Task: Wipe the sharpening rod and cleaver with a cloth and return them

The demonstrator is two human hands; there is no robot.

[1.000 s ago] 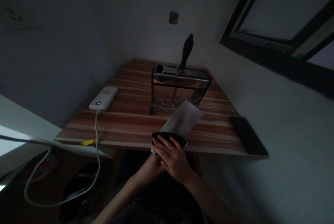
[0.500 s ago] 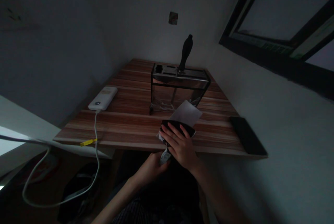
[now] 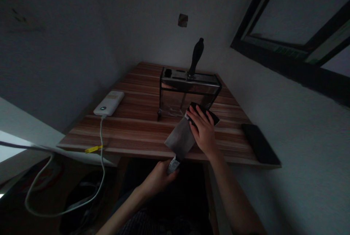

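A broad cleaver [image 3: 180,138] lies over the front of the wooden table [image 3: 131,129], blade pointing away from me. My left hand [image 3: 160,176] is closed round its handle just below the table's front edge. My right hand [image 3: 203,133] presses a dark cloth [image 3: 203,112] onto the far end of the blade, fingers curled over the cloth. Right behind it stands a metal knife rack [image 3: 188,92] with one black-handled knife [image 3: 197,56] upright in a slot.
A white power bank [image 3: 108,103] sits at the table's left, its cable [image 3: 101,143] hanging off the front edge with a yellow tag. A black phone [image 3: 259,143] lies at the right edge by the wall. A dark window frame [image 3: 287,63] is upper right.
My right hand slid the dark cloth along the blade, from near the handle out to the far end by the rack. My left hand kept hold of the handle.
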